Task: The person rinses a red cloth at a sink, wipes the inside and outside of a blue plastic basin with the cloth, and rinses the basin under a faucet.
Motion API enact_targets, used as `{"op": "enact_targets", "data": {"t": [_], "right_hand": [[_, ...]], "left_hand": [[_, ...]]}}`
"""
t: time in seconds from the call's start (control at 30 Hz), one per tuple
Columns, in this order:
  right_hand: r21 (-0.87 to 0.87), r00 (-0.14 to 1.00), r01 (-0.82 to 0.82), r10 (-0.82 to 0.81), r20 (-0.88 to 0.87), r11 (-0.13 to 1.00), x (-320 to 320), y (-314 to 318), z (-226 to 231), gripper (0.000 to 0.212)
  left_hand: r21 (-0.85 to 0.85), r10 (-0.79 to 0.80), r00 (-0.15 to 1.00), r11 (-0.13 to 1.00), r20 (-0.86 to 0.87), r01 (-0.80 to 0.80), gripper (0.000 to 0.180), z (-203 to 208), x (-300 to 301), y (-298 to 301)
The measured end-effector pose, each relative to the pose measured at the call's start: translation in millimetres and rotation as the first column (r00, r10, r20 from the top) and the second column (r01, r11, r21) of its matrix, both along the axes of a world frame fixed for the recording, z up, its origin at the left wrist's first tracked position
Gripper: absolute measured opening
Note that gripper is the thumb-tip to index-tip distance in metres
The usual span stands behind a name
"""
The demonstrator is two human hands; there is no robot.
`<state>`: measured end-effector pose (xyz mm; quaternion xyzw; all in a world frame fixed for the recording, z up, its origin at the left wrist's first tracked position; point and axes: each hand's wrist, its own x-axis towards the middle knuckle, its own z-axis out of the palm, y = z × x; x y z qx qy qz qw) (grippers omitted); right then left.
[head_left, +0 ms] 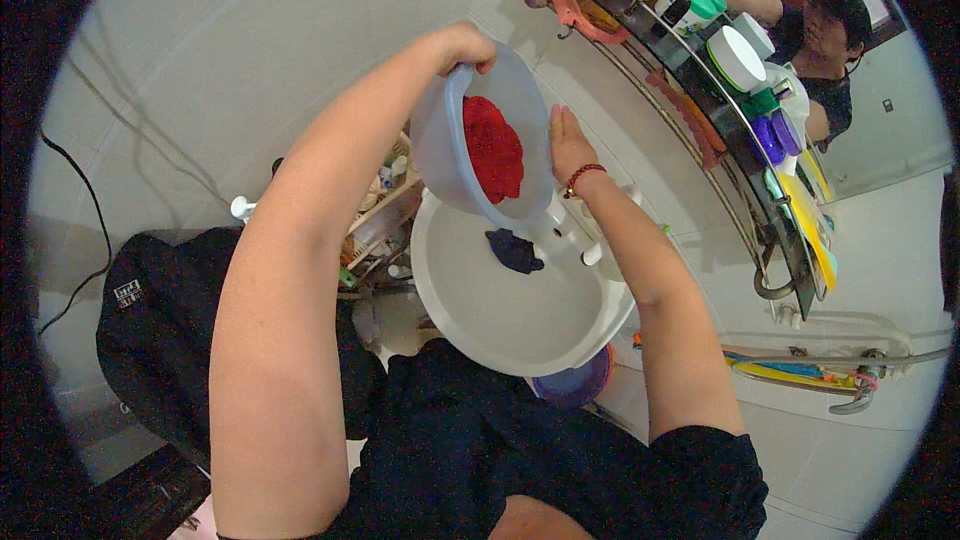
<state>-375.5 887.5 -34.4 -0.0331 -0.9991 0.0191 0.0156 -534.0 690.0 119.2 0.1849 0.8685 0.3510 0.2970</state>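
Over the sink I hold a light blue plastic basin (425, 155), tilted so that its mouth faces down toward me. My left hand (467, 48) is closed on its upper rim, fingers curled over the edge. On the opposite side, my right hand (572, 150) lies against the basin with its fingers stretched out flat; a red bead bracelet is on that wrist. Inside the basin rests a bunched red cloth (492, 150). Below it, a small dark cloth (515, 251) lies in the white sink (530, 325), near the faucet (592, 254), which my right forearm partly hides.
A dark glass shelf (690, 70) with jars and bottles runs along the right wall, beside a mirror (890, 155). Left of the sink stands a cluttered rack (380, 210). Black fabric (165, 330) hangs at lower left. A purple-blue tub (575, 383) sits under the sink.
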Motion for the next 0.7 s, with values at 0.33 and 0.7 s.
{"op": "enact_targets", "data": {"t": [0.33, 0.7], "right_hand": [[0.019, 0.997, -0.047, 0.048, -0.057, 0.999, -3.1, 1.6, -8.4, 0.064], [0.106, 0.991, 0.029, -0.043, 0.130, 0.994, -6.5, -7.3, 14.8, 0.056]], "left_hand": [[-0.024, -0.015, 1.000, 1.000, 0.010, 0.015, 0.018, -3.6, -8.3, 2.8], [-0.086, 0.000, 1.000, 0.996, -0.018, -0.001, 0.020, -6.3, -5.5, -11.1]]}}
